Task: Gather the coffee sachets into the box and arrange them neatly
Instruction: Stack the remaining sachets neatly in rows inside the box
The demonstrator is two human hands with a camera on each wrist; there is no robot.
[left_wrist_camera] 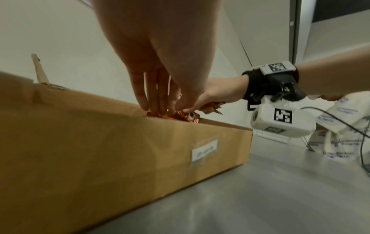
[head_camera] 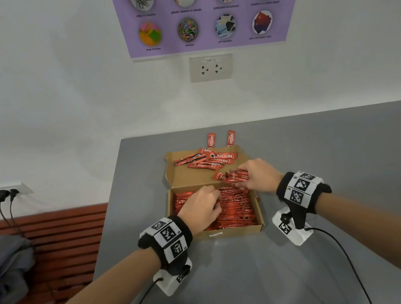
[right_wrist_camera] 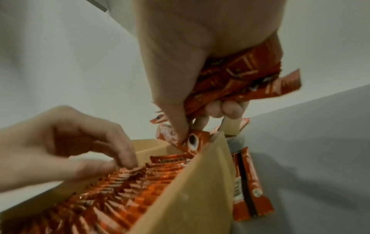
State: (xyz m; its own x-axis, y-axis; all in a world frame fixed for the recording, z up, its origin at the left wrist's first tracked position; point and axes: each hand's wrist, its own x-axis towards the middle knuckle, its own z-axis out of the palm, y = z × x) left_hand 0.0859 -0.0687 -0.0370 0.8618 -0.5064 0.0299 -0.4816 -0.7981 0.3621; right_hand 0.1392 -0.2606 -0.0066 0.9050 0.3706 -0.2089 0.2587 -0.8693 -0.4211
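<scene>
The grey bench [head_camera: 320, 163] carried everything, and on it sat the cardboard box [head_camera: 258, 210], lid flap [head_camera: 184, 176] folded back flat toward the wall; the flap served as a staging spot, a loose heap of sachets [head_camera: 208, 159] lying across it, two more [head_camera: 220, 139] off its far edge on the bench; inside the box the packed rows [head_camera: 236, 210] stood on edge and filled most of it, so the job looked well along, with the strays yet to come in; the left hand [head_camera: 201, 208] was down on the rows, fingers curled, holding nothing that could be seen, probably parting or steadying them to keep a slot open; the right hand [head_camera: 257, 175] had its grip closed round a bundle of sachets [head_camera: 234, 176] at the box's far right corner, thumb and forefinger pinching one sachet [right_wrist_camera: 193, 142] by its end, likely to feed it in singly; a few sachets [right_wrist_camera: 248, 182] lay outside, against the box's right wall.
</scene>
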